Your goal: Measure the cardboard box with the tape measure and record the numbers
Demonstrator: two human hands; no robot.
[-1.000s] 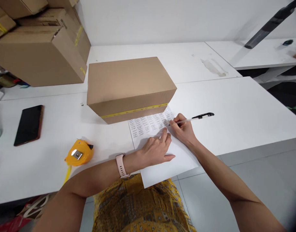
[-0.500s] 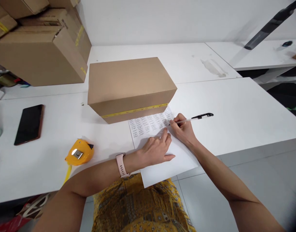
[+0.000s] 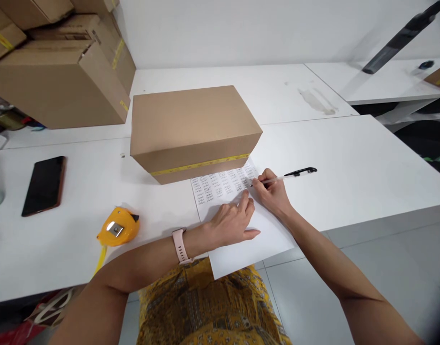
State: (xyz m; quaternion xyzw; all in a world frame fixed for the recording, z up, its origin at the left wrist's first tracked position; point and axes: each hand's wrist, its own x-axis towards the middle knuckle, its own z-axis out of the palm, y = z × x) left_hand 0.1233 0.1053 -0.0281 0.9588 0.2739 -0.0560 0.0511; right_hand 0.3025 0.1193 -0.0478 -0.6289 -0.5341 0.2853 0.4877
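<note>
My right hand (image 3: 272,192) is closed around a pen (image 3: 289,176) with a clear barrel and a black cap on its back end. The pen's tip meets a white sheet of paper (image 3: 248,244), whose upper part carries columns of small handwriting. On the sheet lies my left hand (image 3: 234,220), palm down with fingers outstretched, holding nothing. Its fingertips rest just below the pen tip. A closed cardboard box (image 3: 196,124) with a yellow tape strip stands at the top of the sheet and hides part of it.
A yellow tape measure (image 3: 119,227) with its tape partly out lies left of my left forearm. Farther left is a phone (image 3: 44,186). Stacked cardboard boxes (image 3: 62,81) stand at the back left. A dark cylinder (image 3: 395,43) rises at the back right. The white table's (image 3: 349,177) front edge is close.
Both hands, the pen and the sheet look almost the same as before. The view has shifted very slightly.
</note>
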